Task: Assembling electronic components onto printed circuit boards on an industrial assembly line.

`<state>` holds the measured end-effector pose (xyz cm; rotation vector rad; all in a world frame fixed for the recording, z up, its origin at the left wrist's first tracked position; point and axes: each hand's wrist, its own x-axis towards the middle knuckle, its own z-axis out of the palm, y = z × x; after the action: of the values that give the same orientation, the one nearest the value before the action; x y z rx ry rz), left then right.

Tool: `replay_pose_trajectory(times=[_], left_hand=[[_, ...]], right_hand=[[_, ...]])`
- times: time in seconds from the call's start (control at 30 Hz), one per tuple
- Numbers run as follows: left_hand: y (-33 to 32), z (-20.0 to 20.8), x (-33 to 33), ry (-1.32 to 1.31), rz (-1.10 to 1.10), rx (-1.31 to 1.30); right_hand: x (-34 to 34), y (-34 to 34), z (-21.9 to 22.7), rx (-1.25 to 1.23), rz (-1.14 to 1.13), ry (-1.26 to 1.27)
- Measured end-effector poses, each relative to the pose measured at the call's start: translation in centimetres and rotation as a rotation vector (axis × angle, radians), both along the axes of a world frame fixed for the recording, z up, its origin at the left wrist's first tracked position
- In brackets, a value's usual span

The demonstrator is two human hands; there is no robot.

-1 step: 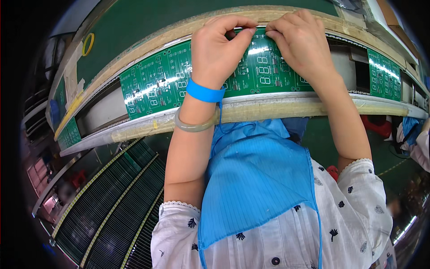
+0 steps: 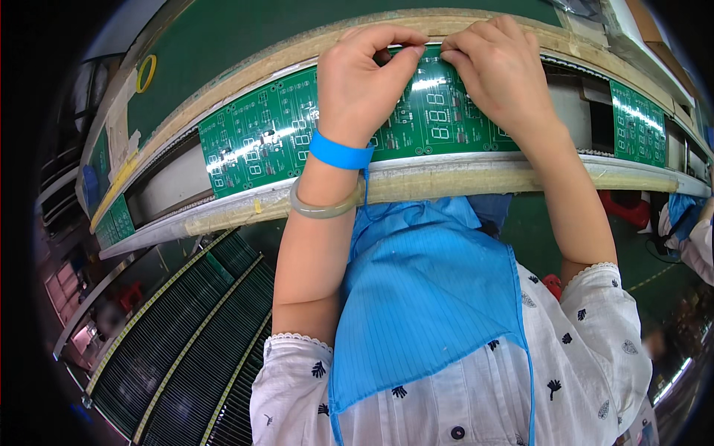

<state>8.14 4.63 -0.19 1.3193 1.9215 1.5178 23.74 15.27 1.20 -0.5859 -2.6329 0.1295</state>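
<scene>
Left hand (image 2: 361,85) and right hand (image 2: 502,70) are curling fingertips close together over a flat green, white-printed circuit board (image 2: 439,123). Whether either grip is holding anything, I cannot tell.

Gaps between green boards (image 2: 638,126), rails (image 2: 253,197) alongside

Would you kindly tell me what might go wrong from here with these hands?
The left hand and right hand are close together near the far edge of the green circuit board, so they might bump. The blue cord below the blue wristband might snag on the near rail.
</scene>
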Motion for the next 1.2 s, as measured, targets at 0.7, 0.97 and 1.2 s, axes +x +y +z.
replay_pose_trajectory(times=[0.7,0.97,1.2], left_hand=[[0.7,-0.1,0.1,0.255,-0.084,-0.064],[1.2,-0.4,0.3,0.292,-0.111,-0.113],[1.1,-0.1,0.4,0.296,-0.101,-0.104]], right_hand=[[0.8,1.0,-0.3,-0.187,-0.031,0.139],[1.3,1.2,-0.5,-0.192,-0.047,0.165],[1.5,1.3,-0.7,-0.223,-0.051,0.179]])
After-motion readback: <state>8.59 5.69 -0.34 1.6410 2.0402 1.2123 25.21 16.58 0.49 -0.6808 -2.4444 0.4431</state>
